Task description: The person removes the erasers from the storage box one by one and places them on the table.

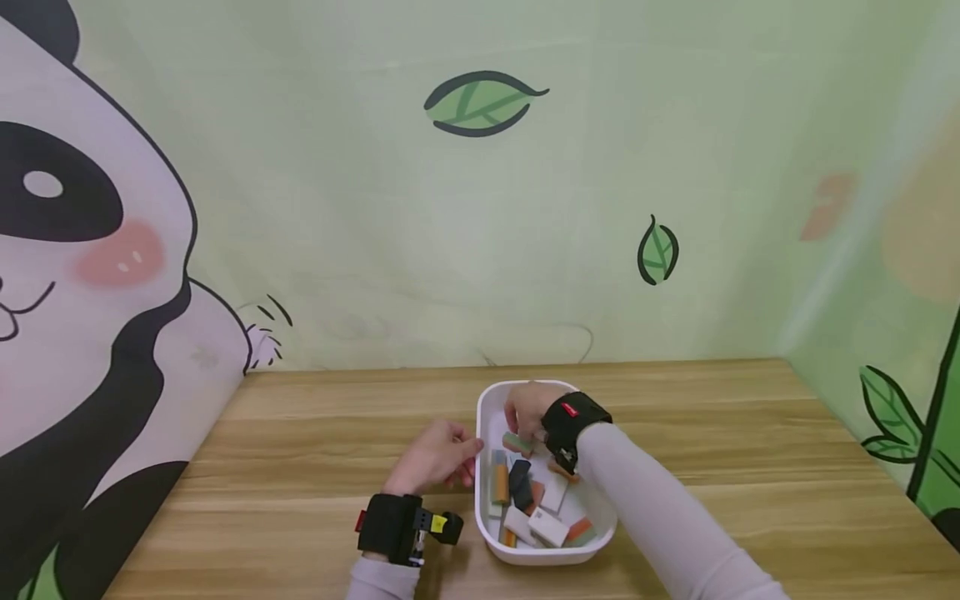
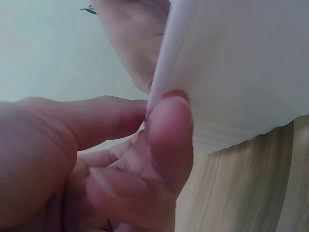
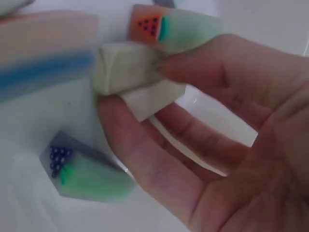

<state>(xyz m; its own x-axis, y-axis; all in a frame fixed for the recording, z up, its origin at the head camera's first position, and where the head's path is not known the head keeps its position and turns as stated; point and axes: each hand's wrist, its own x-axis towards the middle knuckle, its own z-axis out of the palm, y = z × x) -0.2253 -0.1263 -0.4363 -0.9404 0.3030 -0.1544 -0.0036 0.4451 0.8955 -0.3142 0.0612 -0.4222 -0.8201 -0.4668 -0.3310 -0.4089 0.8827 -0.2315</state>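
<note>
A white plastic bin (image 1: 546,556) holds several erasers in white, black, orange and green. My left hand (image 1: 435,458) is at the bin's left side. In the left wrist view, its thumb and forefinger pinch the bin's wall (image 2: 161,53) near the rim. Inside the far end of the bin is my right hand (image 1: 528,404). Its thumb and fingers pinch a whitish eraser (image 3: 128,67), with another pale block (image 3: 157,99) just beneath. Around it lie an orange-and-green eraser (image 3: 176,29) with a watermelon print and a grey-and-green one (image 3: 91,174) with a grape print.
The bin stands on a wood-grain table (image 1: 300,467). A pale green backdrop (image 1: 360,208) printed with a panda and leaves rises behind the table. Near the bin's front lie a white eraser (image 1: 549,527) and a black one (image 1: 519,483).
</note>
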